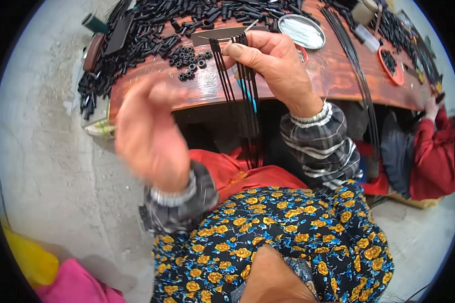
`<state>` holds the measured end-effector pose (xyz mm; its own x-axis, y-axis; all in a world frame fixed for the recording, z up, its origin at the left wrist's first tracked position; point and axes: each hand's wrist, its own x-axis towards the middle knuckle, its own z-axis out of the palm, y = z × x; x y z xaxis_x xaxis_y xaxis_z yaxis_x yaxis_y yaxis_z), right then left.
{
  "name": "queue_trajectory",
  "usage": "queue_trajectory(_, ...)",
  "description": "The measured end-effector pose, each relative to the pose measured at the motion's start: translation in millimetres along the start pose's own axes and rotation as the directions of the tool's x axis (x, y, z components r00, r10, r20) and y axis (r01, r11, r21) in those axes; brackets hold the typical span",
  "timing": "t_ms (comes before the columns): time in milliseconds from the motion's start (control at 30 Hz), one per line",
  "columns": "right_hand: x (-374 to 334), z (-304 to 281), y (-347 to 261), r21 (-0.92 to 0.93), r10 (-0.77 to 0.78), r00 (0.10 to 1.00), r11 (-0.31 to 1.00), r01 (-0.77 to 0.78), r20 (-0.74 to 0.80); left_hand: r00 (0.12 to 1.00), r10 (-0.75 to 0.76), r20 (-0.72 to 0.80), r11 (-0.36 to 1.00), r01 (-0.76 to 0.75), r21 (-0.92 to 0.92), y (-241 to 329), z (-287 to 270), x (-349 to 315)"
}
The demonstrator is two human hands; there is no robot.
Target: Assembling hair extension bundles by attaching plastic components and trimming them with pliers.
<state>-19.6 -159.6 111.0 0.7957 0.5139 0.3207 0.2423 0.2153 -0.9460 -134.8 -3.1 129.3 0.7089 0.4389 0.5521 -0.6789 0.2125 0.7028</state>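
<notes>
Fingers (237, 50) pinching black cords (247, 101), blurred left hand (149, 134)

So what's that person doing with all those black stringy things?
A person sits at a wooden table. Their right hand pinches a bunch of thin black cords at the top, so they hang down toward the lap. The left hand is blurred, raised beside the cords and not touching them. Heaps of small black tubes cover the table, with a round metal lid nearby. Another person in a red sleeve sits on the right.
</notes>
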Motion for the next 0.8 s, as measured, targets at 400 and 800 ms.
queue_trajectory(400, -5, 7, 5, -0.035, -0.136, 0.99, 0.99, 0.136, -0.02, 0.59, 0.807, -0.024, 0.489, -0.691, -0.532, 100, 58, -27)
queue_trajectory(800, 2, 15, -7, 0.227, 0.075, 0.997, 0.971, -0.071, -0.007, 0.561, 0.821, 0.111, 0.466, -0.545, -0.697, 94, 52, -15)
